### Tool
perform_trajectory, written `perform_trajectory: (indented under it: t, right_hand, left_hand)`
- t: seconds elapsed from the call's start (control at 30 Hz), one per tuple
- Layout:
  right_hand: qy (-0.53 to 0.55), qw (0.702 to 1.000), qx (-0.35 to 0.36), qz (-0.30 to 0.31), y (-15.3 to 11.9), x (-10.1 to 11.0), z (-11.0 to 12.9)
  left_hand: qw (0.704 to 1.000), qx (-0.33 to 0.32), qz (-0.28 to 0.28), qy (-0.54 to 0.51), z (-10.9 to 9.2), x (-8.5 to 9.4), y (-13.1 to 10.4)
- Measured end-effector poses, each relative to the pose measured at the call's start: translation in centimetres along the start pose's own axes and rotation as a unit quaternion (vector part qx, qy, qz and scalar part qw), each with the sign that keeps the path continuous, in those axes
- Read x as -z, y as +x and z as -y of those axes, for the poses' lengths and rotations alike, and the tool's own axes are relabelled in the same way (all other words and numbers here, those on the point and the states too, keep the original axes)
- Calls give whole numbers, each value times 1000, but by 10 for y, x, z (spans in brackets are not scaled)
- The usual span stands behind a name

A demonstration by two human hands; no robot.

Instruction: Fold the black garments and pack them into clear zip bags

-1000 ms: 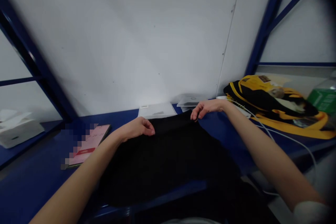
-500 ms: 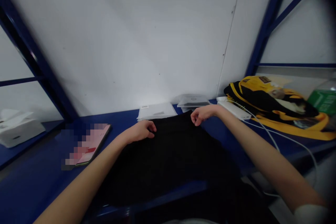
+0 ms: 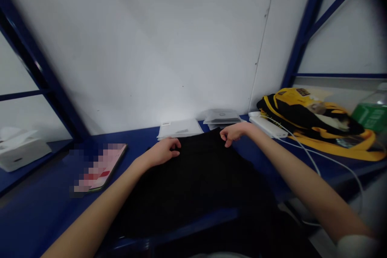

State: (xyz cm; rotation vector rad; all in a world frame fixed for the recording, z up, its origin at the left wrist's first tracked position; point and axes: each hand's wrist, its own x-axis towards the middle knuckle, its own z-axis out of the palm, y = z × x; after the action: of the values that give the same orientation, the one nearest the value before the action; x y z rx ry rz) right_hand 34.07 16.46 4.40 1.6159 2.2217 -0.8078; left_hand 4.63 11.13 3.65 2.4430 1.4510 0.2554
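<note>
Left hand [image 3: 163, 151] and right hand [image 3: 234, 133] are curled, fingertips bunched close, at the far corners of a black cloth garment [image 3: 199, 177]; whether either pinches it cannot be told. Behind, a white wall [image 3: 166, 48] with a vertical seam stands between blue metal posts [image 3: 299, 42]. On the blue tabletop [image 3: 39, 201], the garment lies in front of the person, its folds lost in darkness and its near edge merging with black below. At right, a black-and-yellow bag [image 3: 305, 109] partly hides a green-labelled bottle [image 3: 371, 111], which the picture's edge crops. A tissue box [image 3: 24, 153] sits far left. White packets [image 3: 180, 127] lie just beyond the garment, near clear-wrapped packets [image 3: 222, 117]. Left of the left hand, pixelation covers part of a pink-screened phone [image 3: 113, 161]. A white power bank [image 3: 267, 127] lies beside the bag, near a thin white cable [image 3: 332, 161].
</note>
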Motion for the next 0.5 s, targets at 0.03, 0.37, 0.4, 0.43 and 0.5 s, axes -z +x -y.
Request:
perform_trajectory:
  t: [0.03, 0.37, 0.4, 0.43, 0.5]
  right_hand:
    - [-2, 1000, 6, -10, -2, 1, 0]
    - [-20, 990, 103, -91, -52, 10, 17]
    - [-17, 987, 124, -96, -60, 6, 23]
    - [-12, 984, 149, -98, -68, -1, 28]
    - [11, 976, 192, -97, -85, -18, 38]
  left_hand:
    - [1000, -10, -13, 4, -2, 2, -2]
    - [998, -51, 16, 25, -40, 31, -44]
    - [998, -49, 45, 13, -45, 32, -52]
    - [997, -43, 69, -1, -48, 31, -61]
    - [995, -35, 84, -30, -51, 26, -82]
